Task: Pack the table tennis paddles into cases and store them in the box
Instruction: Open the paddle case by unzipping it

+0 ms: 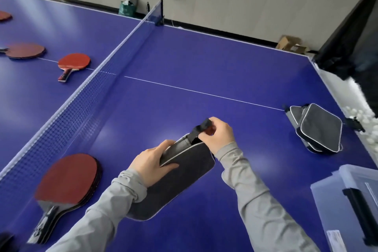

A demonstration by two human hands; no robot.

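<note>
A dark grey paddle case (180, 178) with a light trim lies tilted on the blue table in front of me. My left hand (152, 166) grips its upper left edge. My right hand (219, 135) is closed on a paddle handle (201, 129) that sticks out of the case's open top; the blade is hidden inside. A stack of red paddles (69, 182) lies at the near left by the net. More red paddles (74, 63) lie beyond the net. A pile of grey cases (319, 129) rests at the right. A clear plastic box (347, 200) sits at the lower right.
The net (98, 80) crosses the table diagonally on the left. The table's right edge (327, 80) borders a trough of white balls (366, 120) and black netting. A cardboard box (290, 44) and a green bag (126, 8) sit on the floor by the wall.
</note>
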